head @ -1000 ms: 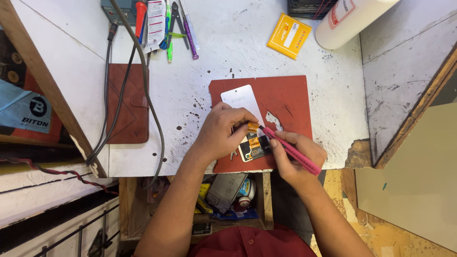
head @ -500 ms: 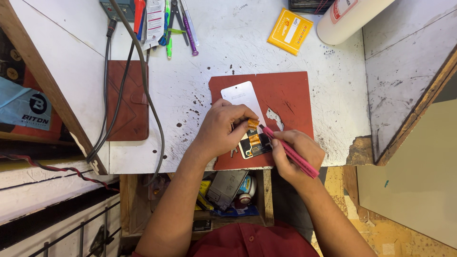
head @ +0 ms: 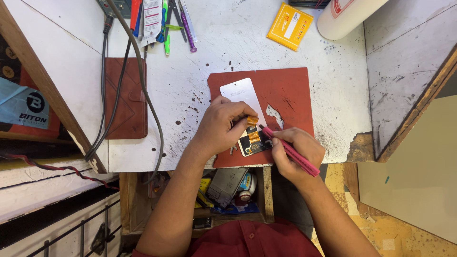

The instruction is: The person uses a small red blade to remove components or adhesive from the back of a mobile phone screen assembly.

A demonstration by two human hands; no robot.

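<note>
We observe a phone screen (head: 243,102) lying on a red mat (head: 290,90) at the near edge of the white bench (head: 228,43), directly before the person. Its long axis runs from about 11 o'clock, the pale far end, to 5 o'clock, where the dark near end carries orange flex strips (head: 253,136).

The left hand (head: 220,124) rests on the near half of the screen, fingers curled, thumb and forefinger pinched on an orange strip (head: 251,120). The right hand (head: 294,153) is closed around a pink tool (head: 288,150), held like a pen. The tool's long axis runs from 4 o'clock, at its free end, to 10 o'clock, where its dark tip meets the screen's right edge just beside the left fingertips. We cannot tell whether the tip is under the strip or only against it.

The working point lies between the two hands, at 3 o'clock from the left hand and 10 o'clock from the right. Both hands are at it; the left is the one on the screen itself.

Elsewhere: a brown wallet case (head: 124,97) at 9 o'clock with cables (head: 143,90) crossing it, pens (head: 183,24) at 12 o'clock, a yellow packet (head: 289,26) and a white bottle (head: 350,14) at 1 o'clock, and an open drawer (head: 228,190) of oddments beneath the bench.
</note>
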